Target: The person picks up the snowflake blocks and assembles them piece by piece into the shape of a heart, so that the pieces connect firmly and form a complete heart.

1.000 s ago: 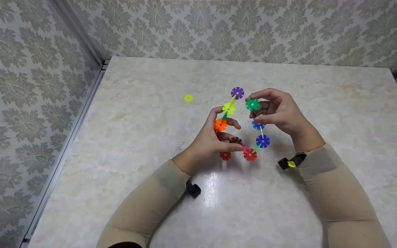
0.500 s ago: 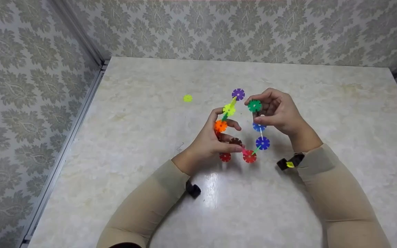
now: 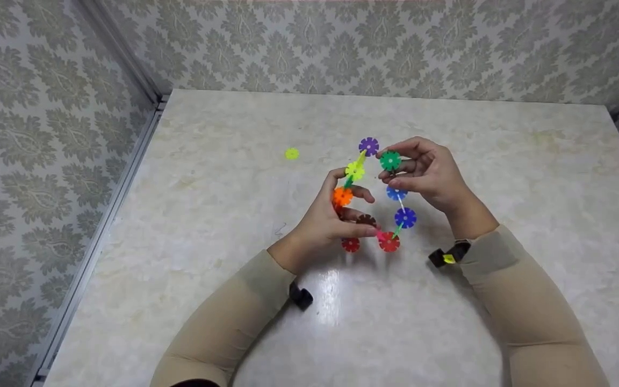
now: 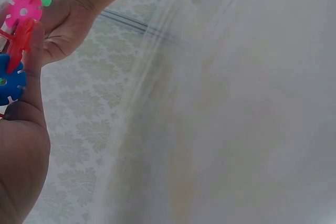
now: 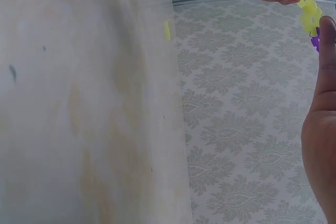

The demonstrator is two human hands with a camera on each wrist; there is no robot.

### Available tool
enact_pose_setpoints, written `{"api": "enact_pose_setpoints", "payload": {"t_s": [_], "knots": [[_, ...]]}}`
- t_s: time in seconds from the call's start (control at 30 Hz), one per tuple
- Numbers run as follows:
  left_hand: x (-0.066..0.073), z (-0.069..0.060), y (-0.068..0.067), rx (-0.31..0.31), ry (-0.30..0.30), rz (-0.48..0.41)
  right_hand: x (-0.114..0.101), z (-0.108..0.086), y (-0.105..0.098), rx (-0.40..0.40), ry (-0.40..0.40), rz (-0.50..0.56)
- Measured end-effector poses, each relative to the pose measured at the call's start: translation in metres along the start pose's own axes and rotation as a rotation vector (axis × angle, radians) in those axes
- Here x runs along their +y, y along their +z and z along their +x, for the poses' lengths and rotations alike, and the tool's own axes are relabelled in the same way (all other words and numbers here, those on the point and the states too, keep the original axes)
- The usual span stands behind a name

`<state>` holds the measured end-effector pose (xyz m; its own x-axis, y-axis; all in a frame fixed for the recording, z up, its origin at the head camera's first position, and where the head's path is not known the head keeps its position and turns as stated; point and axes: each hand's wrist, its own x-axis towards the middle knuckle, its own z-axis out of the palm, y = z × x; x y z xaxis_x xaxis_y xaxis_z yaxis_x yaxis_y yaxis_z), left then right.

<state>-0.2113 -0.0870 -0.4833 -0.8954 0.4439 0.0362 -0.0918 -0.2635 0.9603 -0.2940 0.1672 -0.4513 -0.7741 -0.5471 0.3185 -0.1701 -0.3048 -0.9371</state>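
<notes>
"Notched-disc chain (image 3: 389, 242) in bright plastic, bent into an open loop: where is it?"

"Above the desk (image 3: 223, 161), between the two hands. The left hand (image 3: 324, 221) grips its near-left stretch, thumb bent inward, with the orange disc (image 3: 343, 196) against the fingers and the brown disc (image 3: 366, 221) just beside the thumb."

"And the right hand (image 3: 432, 174)?"

"It pinches the chain's other side near the green disc (image 3: 390, 160), fingers curled behind it. A light blue disc (image 3: 397, 193) sits just under the thumb, with a dark blue disc (image 3: 405, 218) next along."

"Do the ends meet?"

"No, the purple disc (image 3: 368, 146) is near the green one, but apart."

"Anything loose?"

"A yellow-green disc (image 3: 292, 153) lies flat on the desk, left of the chain. Behind stands a wall (image 3: 309, 48) in damask-patterned paper."
</notes>
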Motion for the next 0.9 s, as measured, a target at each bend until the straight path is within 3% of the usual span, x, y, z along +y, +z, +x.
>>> {"api": "enact_pose_setpoints", "payload": {"t_s": [0.6,0.9], "knots": [[-0.0002,-0.0015,0.0005,-0.017,0.008,-0.01,0.0018,-0.0007,0.0025,0.02,-0.069,0.006],[-0.0004,-0.0008,-0.0008,-0.005,0.022,0.003,0.0044,-0.0001,0.0046,0.005,0.048,0.042]]}}
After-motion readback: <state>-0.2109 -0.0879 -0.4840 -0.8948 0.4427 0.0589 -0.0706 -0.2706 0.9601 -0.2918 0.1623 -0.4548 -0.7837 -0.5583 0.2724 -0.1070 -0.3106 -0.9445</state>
